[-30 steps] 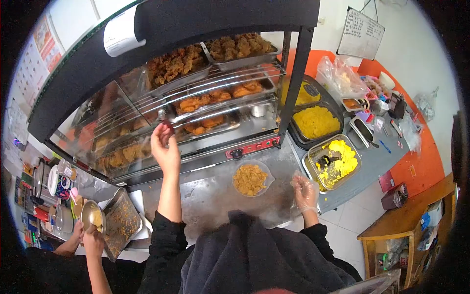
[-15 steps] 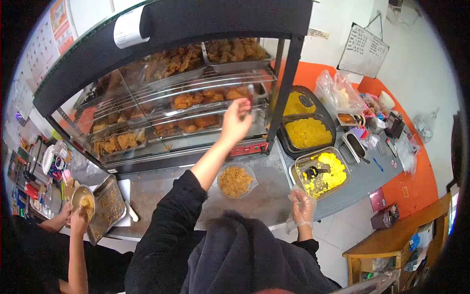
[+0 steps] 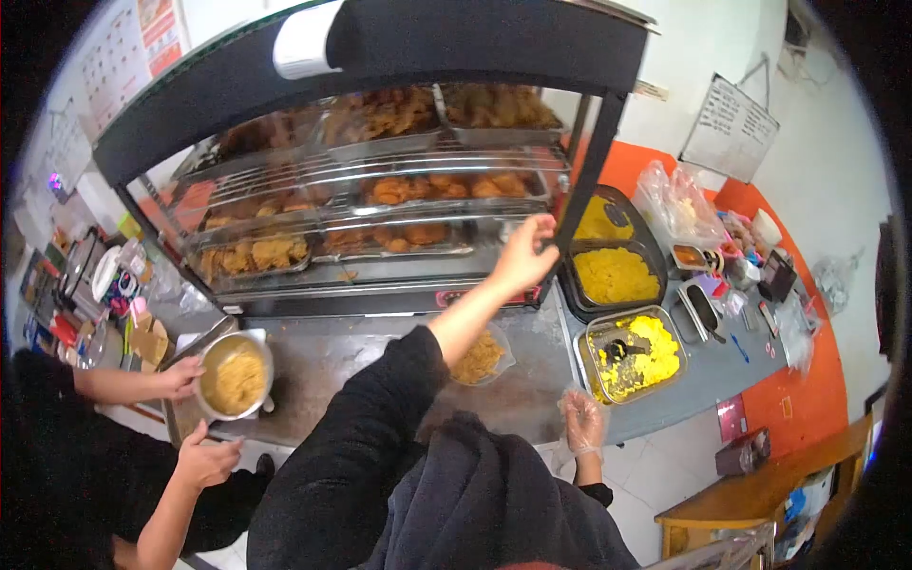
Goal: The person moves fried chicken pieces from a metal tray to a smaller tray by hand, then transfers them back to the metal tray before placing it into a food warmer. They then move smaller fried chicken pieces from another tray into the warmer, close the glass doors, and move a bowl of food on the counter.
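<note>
Bare and raised, my left hand (image 3: 527, 255) is at the lower right corner of the glass-fronted food display case (image 3: 370, 318), near its black post. Its fingers are half curled and the thumb stands apart; nothing shows clearly in them. My left forearm partly covers a clear bowl of shredded golden food (image 3: 477, 359) on the counter. In a clear plastic glove, my right hand (image 3: 582, 421) hangs at the counter edge, fingers apart and holding nothing visible. Beyond it is a rectangular tray of bright yellow food (image 3: 641, 356) with a dark-handled utensil (image 3: 617, 350).
On the left, a co-worker's hand (image 3: 180, 378) grips a metal bowl of pale food (image 3: 236, 378); their other hand (image 3: 206, 460) is below it. Black containers of yellow food (image 3: 617, 275) stand right of the case. A wooden shelf (image 3: 708, 508) is at lower right.
My left hand has moved right and lower along the case front, towards its right post. The co-worker's bowl has come nearer along the counter, and one of their hands has left it.
</note>
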The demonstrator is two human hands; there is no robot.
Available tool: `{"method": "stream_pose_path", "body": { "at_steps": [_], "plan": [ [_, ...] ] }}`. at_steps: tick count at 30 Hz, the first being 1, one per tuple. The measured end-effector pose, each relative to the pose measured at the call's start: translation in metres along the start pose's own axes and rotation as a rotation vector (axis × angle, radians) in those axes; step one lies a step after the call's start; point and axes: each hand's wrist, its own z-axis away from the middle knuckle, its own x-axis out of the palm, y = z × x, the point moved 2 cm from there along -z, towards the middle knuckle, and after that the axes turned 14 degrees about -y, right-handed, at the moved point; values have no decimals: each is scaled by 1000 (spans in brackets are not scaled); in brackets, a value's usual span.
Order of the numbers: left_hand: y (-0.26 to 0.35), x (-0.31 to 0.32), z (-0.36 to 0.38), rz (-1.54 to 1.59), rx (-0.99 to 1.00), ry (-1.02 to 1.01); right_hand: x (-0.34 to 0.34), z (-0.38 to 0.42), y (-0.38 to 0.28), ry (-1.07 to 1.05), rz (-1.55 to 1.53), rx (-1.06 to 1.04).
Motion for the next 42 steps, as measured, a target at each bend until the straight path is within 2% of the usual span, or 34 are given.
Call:
{"method": "stream_pose_path", "body": {
  "at_steps": [2, 4, 5, 7, 8, 9, 10, 11, 13, 14, 15, 16, 18, 19, 20, 21, 22, 23, 25, 26, 28, 31, 32, 34, 35, 36, 39, 41, 42],
  "plan": [
    [4, 2, 34, 163, -89, -67, 13, -13, 10, -109, 20, -11],
    [1, 8, 76, 151, -33, -71, 36, -35, 38, -230, 44, -23],
    [2, 9, 101, 97, -1, -84, 52, -51, 67, -289, -110, 72],
    [10, 4, 149, 34, 1, -129, 62, -54, 26, -451, -473, 308],
    [15, -2, 171, 25, -22, -162, 73, -61, 33, -489, -459, 322],
    [17, -11, 192, 26, -46, -129, 80, -71, 42, -219, -51, 61],
    [18, -20, 211, -11, -144, -196, 86, -77, 42, 58, 341, -219],
    [20, -28, 227, -50, -239, -267, 87, -81, 24, 27, 341, -231],
    [30, -45, 251, -170, -255, -264, 90, -91, -41, 65, 269, -59],
    [36, -49, 259, -286, -255, -289, 108, -100, -57, 45, 269, -67],
    [45, -50, 262, -433, -215, -244, 126, -106, -71, 76, -165, -119],
    [47, -48, 264, -435, -225, -231, 143, -108, -83, 107, -599, -161],
    [50, -51, 268, -580, -289, -21, 170, -103, -128, 46, -599, -240],
    [49, -55, 270, -587, -292, -4, 179, -95, -150, -1, -603, -319],
    [49, -62, 273, -569, -283, 143, 186, -85, -165, -19, -604, -329],
    [48, -70, 277, -551, -273, 290, 194, -76, -178, -153, -690, -239],
    [45, -78, 281, -559, -277, 310, 205, -65, -189, -289, -770, -145],
    [41, -87, 287, -589, -252, 428, 215, -47, -199, -308, -769, -151],
    [39, -102, 298, -560, -272, 645, 233, -10, -211, -538, -671, -280],
    [39, -111, 304, -563, -271, 653, 237, -4, -210, -546, -669, -285],
    [43, -131, 319, -701, -248, 689, 251, 5, -207, -707, -584, -343],
    [51, -145, 338, -690, -283, 730, 268, 22, -205, -912, -451, -423],
    [52, -150, 344, -687, -318, 745, 270, 29, -207, -890, -453, -430],
    [57, -157, 355, -657, -278, 706, 274, 40, -216, -815, -198, -512],
    [59, -161, 360, -627, -262, 678, 275, 49, -225, -830, -374, -443],
    [59, -167, 365, -625, -213, 634, 283, 56, -227, -767, -383, -461],
    [61, -184, 388, -627, -252, 636, 311, 71, -225, -623, -469, -463],
    [75, -193, 402, -601, -211, 630, 325, 85, -228, -528, -169, -660],
    [75, -197, 411, -595, -188, 592, 328, 93, -232, -485, -173, -652]
  ]
}}
